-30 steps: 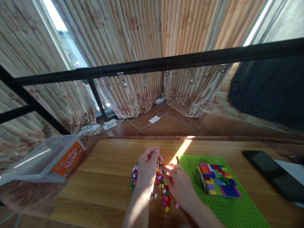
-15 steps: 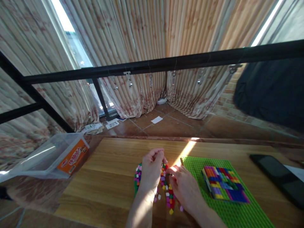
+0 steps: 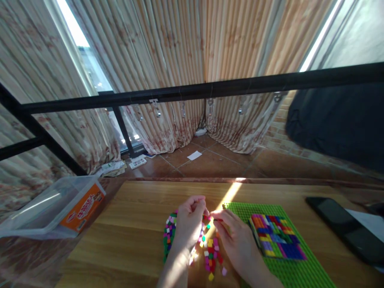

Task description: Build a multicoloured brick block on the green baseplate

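My left hand point(image 3: 190, 224) is closed above a heap of small coloured bricks point(image 3: 170, 230), fingers curled inward; what they hold, if anything, is hidden. Just to its right, my right hand point(image 3: 237, 238) pinches a small dark reddish brick between thumb and forefinger, close to the left fingertips. More loose bricks point(image 3: 210, 256) in pink, red, yellow, white and green are scattered on the tabletop between my wrists. Right of my right hand lies a green studded baseplate point(image 3: 264, 209), bearing a multicoloured brick-built block point(image 3: 277, 236).
A wooden table point(image 3: 120, 228) carries everything, with a black phone point(image 3: 339, 228) at the right over white paper point(image 3: 364, 222). To the left stands a clear plastic bin point(image 3: 45, 208) with an orange label. A black rail point(image 3: 180, 93) and curtains point(image 3: 168, 48) are beyond.
The view has shifted slightly, so the scene sits further left and lower. My hands stay close together over the bricks, and the small piece at my right fingertips shows more plainly.
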`<action>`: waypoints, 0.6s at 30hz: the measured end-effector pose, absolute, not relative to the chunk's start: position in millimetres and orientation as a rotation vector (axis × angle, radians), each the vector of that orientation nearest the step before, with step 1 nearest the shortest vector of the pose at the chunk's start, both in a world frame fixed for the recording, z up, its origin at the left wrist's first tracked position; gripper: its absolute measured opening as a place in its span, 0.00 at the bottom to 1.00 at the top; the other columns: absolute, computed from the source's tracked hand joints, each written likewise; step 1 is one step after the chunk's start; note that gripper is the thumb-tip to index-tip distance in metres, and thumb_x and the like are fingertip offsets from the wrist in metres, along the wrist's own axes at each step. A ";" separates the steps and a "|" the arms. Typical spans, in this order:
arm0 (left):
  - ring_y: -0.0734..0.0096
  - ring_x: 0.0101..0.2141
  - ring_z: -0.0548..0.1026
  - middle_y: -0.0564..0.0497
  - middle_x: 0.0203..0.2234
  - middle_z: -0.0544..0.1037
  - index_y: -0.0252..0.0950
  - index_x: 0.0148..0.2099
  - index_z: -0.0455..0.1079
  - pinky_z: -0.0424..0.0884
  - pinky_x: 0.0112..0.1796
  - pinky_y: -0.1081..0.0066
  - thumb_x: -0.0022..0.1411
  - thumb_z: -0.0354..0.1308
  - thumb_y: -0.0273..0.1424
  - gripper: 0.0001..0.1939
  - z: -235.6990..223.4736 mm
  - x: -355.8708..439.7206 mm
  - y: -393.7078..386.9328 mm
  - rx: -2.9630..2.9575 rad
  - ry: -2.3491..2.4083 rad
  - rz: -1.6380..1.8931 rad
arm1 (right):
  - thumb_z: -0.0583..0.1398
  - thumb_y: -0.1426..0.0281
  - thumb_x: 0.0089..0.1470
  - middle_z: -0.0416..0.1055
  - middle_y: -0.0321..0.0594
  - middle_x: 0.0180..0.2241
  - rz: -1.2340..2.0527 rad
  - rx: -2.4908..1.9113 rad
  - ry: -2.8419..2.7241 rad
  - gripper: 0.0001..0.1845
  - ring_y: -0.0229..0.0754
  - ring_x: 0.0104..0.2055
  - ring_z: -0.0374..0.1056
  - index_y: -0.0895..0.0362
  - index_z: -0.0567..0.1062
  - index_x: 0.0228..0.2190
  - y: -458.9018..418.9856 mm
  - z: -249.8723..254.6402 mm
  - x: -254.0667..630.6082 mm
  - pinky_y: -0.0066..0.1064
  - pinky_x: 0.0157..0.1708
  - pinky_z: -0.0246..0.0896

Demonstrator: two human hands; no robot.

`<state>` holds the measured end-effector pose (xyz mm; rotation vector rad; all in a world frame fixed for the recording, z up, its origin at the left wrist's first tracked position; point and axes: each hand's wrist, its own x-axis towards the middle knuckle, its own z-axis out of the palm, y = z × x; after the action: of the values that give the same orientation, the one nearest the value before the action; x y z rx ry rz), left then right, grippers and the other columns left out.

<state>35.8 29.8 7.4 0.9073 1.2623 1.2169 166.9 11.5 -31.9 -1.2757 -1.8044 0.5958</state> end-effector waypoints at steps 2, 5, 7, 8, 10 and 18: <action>0.83 0.16 0.58 0.55 0.19 0.69 0.32 0.39 0.71 0.52 0.18 0.80 0.54 0.57 0.35 0.12 8.2 38.1 28.5 0.939 1.258 1.137 | 0.55 0.69 0.57 0.75 0.41 0.36 0.663 -1.223 -1.643 0.09 0.43 0.39 0.70 0.53 0.75 0.37 11.5 -28.4 175.4 0.33 0.39 0.65; 0.83 0.17 0.59 0.54 0.20 0.70 0.31 0.34 0.72 0.51 0.19 0.79 0.55 0.58 0.37 0.12 7.8 43.5 26.6 1.015 1.177 1.009 | 0.60 0.65 0.53 0.77 0.41 0.36 0.764 -1.157 -1.413 0.08 0.45 0.39 0.71 0.52 0.77 0.36 11.8 -27.8 189.2 0.35 0.40 0.66; 0.83 0.18 0.59 0.55 0.18 0.67 0.31 0.30 0.71 0.52 0.20 0.78 0.57 0.57 0.40 0.15 6.4 48.7 24.8 1.044 1.056 0.940 | 0.63 0.65 0.49 0.78 0.40 0.35 0.845 -1.083 -1.286 0.08 0.45 0.39 0.72 0.51 0.79 0.34 11.3 -28.1 196.6 0.35 0.39 0.67; 0.82 0.18 0.59 0.56 0.17 0.66 0.31 0.28 0.70 0.53 0.21 0.78 0.57 0.57 0.41 0.16 5.4 51.7 23.6 1.039 0.995 0.914 | 0.64 0.65 0.48 0.78 0.40 0.35 0.884 -1.046 -1.228 0.09 0.45 0.38 0.72 0.51 0.79 0.34 10.7 -27.7 199.2 0.35 0.38 0.68; 0.81 0.19 0.60 0.56 0.16 0.65 0.32 0.27 0.69 0.53 0.21 0.78 0.57 0.57 0.42 0.17 3.5 58.5 20.6 0.982 0.912 0.895 | 0.66 0.66 0.45 0.78 0.38 0.32 0.936 -0.991 -1.138 0.09 0.44 0.35 0.72 0.50 0.80 0.33 8.5 -25.3 203.0 0.35 0.36 0.68; 0.84 0.17 0.58 0.54 0.20 0.70 0.31 0.29 0.69 0.50 0.21 0.78 0.50 0.64 0.41 0.17 2.8 81.1 15.7 0.737 0.825 0.857 | 0.64 0.68 0.48 0.77 0.38 0.35 0.745 -1.058 -1.334 0.10 0.42 0.37 0.72 0.50 0.78 0.37 2.1 -20.1 224.3 0.33 0.38 0.69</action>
<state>81.1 15.7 2.8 0.7372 0.8251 0.8571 224.3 2.1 -20.1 -1.0579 -1.3338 0.7451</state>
